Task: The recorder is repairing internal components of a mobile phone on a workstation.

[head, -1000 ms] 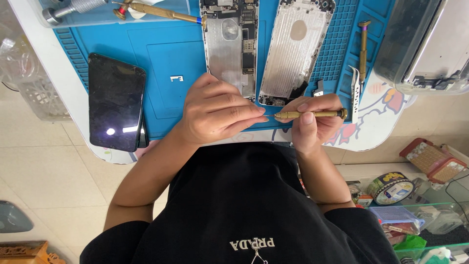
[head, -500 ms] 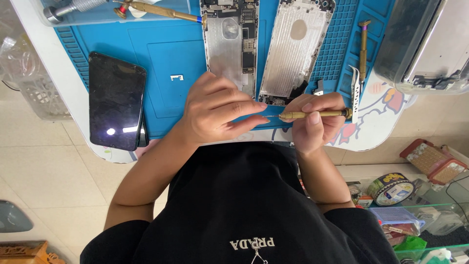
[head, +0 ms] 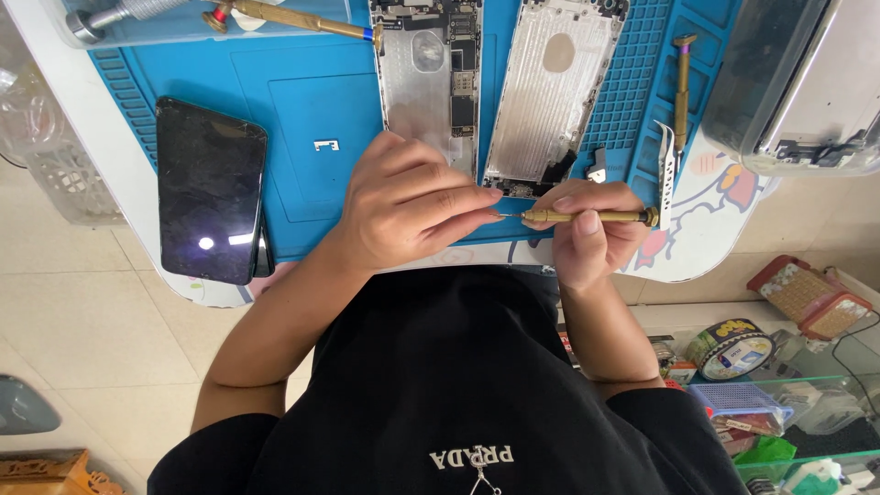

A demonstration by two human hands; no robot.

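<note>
The opened phone (head: 431, 82) lies above your hands — your right hand (head: 591, 234) grips a brass screwdriver (head: 587, 217), your left hand (head: 403, 215) pinches its tip; reassembly remains.

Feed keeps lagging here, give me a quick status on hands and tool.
Left hand pinching at the screwdriver tip. Right hand gripping brass screwdriver, held level. Opened phone just beyond on blue mat. Nothing between them.

Whatever the left hand (head: 403, 206) pinches at its fingertips is too small to make out — the brass screwdriver (head: 587, 217) tip meets it there, hidden by the fingers. The right hand (head: 591, 234) covers the screwdriver's middle. Both opened phone shells (head: 550, 92) are cut off by the top edge. The grey appliance (head: 797, 82) runs off the right corner — its kind cannot be told.
</note>
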